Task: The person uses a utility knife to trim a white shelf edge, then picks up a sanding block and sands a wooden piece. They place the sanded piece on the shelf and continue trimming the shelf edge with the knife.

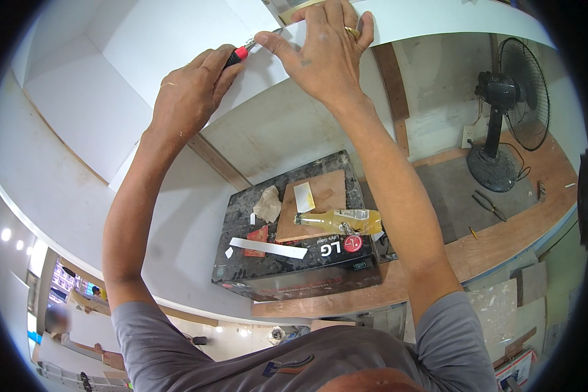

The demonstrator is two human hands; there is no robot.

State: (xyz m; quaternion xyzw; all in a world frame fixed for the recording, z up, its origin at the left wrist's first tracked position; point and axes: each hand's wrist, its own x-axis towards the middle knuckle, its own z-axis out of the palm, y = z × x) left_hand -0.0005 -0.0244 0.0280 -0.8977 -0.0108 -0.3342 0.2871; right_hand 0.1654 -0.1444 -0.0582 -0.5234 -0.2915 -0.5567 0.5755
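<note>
Both my arms reach up to a white panel strip [431,19] along the top of the view. My left hand [188,95] is closed around a hand tool with a black and red handle [239,55]. Its thin metal end points toward my right thumb; its exact kind is hard to make out. My right hand [326,55] lies against the strip with fingers spread over its upper edge and the thumb beside the tool's metal end. What the fingertips touch behind the edge is hidden.
Below stands a dusty black carton [268,281] bearing a yellow bottle [353,221], a wooden piece [326,186], a crumpled rag [268,204] and a white strip [268,248]. At right, a black fan [496,163] and pliers [490,205] rest on a wooden surface [438,248]. Another person [59,320] is at lower left.
</note>
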